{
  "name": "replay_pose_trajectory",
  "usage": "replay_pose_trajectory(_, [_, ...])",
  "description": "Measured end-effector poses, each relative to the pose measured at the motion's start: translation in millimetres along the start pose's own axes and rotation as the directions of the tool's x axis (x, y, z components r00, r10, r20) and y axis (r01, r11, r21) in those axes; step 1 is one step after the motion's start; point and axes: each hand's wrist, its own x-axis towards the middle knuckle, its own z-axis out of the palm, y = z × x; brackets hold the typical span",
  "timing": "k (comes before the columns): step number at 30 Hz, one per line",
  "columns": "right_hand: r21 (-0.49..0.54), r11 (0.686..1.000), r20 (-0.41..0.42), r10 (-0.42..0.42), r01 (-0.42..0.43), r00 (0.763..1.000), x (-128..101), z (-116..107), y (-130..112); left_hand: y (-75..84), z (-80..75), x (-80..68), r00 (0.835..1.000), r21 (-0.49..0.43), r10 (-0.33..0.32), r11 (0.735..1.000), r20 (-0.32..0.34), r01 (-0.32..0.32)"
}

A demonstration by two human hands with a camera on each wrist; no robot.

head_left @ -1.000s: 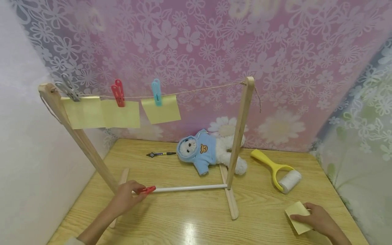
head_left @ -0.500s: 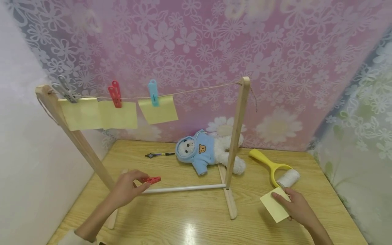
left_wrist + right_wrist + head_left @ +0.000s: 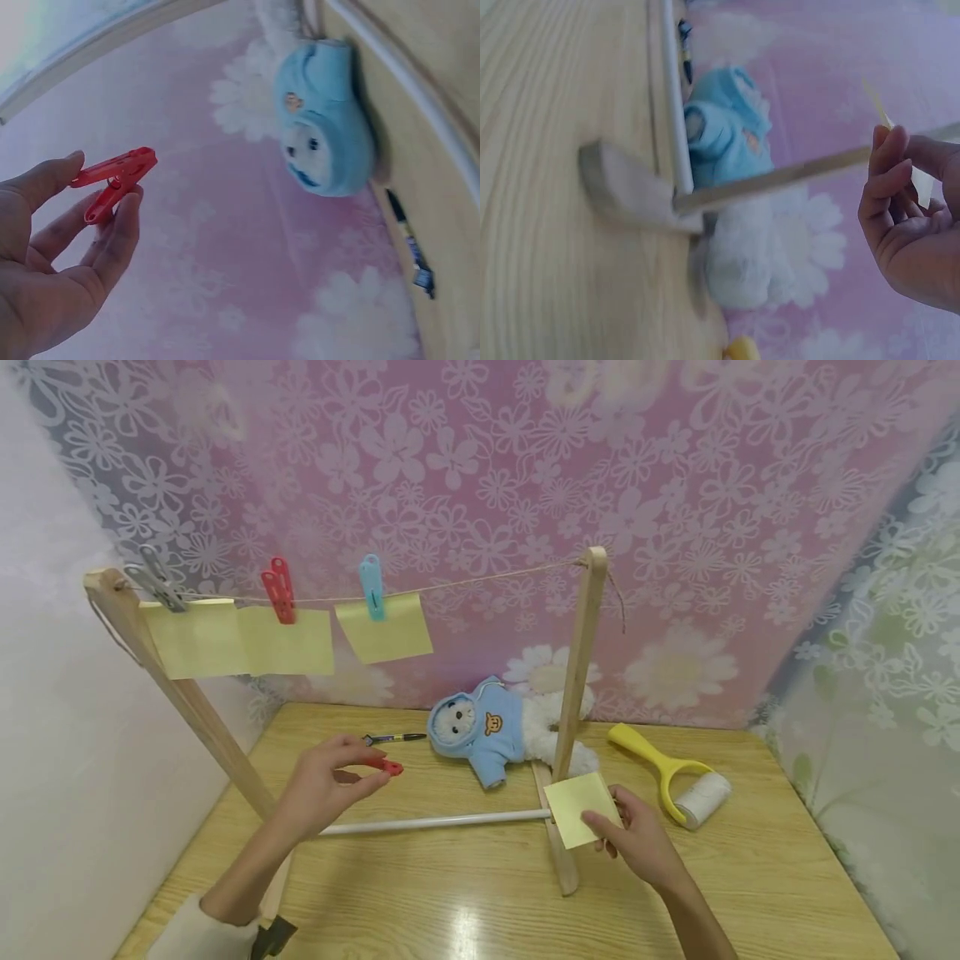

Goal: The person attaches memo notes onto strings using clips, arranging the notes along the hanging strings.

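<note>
My left hand (image 3: 324, 785) pinches a red clothespin (image 3: 120, 182) between thumb and fingers, above the rack's white bar (image 3: 442, 821). In the right hand (image 3: 637, 837) is a square yellow sticky note (image 3: 581, 808), pinched at its edge in front of the right post's foot. A thin string (image 3: 487, 577) runs between two wooden posts. From it hang several yellow notes: one under a grey clothespin (image 3: 155, 581), one under a red clothespin (image 3: 279, 592), and one under a blue clothespin (image 3: 372, 587).
Behind the bar, a plush toy in a blue hoodie (image 3: 491, 727) lies on its side, with a pen (image 3: 395, 737) to its left. A yellow-handled lint roller (image 3: 667, 768) lies at right. The right post (image 3: 581, 668) stands between the toy and the roller.
The right hand has carried the yellow note left and up, from the table's right side to the right post's foot. My left hand has raised the red clothespin from the white bar.
</note>
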Motion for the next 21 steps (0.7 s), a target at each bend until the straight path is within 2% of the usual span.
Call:
replay_pose_trajectory(5, [0.118, 0.991, -0.039, -0.064, 0.068, 0.997, 13.3, 20.3, -17.1, 24.1, -3.0, 12.7, 0.996, -0.111, 0.010, 0.994, -0.089, -0.019])
replay_pose_trajectory(6, [0.146, 0.986, -0.047, -0.077, 0.083, 0.996, 15.8, 23.9, -21.0, 29.3, -3.7, 15.3, 0.994, -0.119, 0.029, 0.992, -0.101, -0.041])
replay_pose_trajectory(8, [0.207, 0.971, -0.050, -0.110, 0.118, 0.993, 20.9, 30.5, -28.8, 40.1, -5.3, 21.5, 0.985, -0.101, 0.113, 0.987, -0.131, -0.127])
replay_pose_trajectory(10, [0.267, 0.953, -0.067, -0.130, 0.144, 0.989, 26.1, 36.9, -36.9, 50.9, -6.3, 28.1, 0.961, -0.063, 0.228, 0.969, -0.155, -0.240])
replay_pose_trajectory(13, [0.334, 0.925, -0.101, -0.157, 0.182, 0.982, 33.7, 46.1, -48.0, 68.2, -8.3, 37.9, 0.900, 0.002, 0.396, 0.916, -0.180, -0.402])
replay_pose_trajectory(15, [0.365, 0.906, -0.127, -0.180, 0.214, 0.975, 39.0, 51.9, -54.9, 81.1, -10.6, 43.2, 0.870, -0.001, 0.457, 0.885, -0.186, -0.465])
replay_pose_trajectory(17, [0.395, 0.884, -0.139, -0.210, 0.249, 0.968, 44.4, 57.7, -61.1, 94.8, -14.2, 47.8, 0.856, -0.022, 0.484, 0.868, -0.182, -0.496])
replay_pose_trajectory(21, [0.484, 0.826, -0.196, -0.222, 0.291, 0.955, 54.3, 71.2, -75.0, 122.3, -23.7, 57.1, 0.844, -0.072, 0.502, 0.850, -0.187, -0.522])
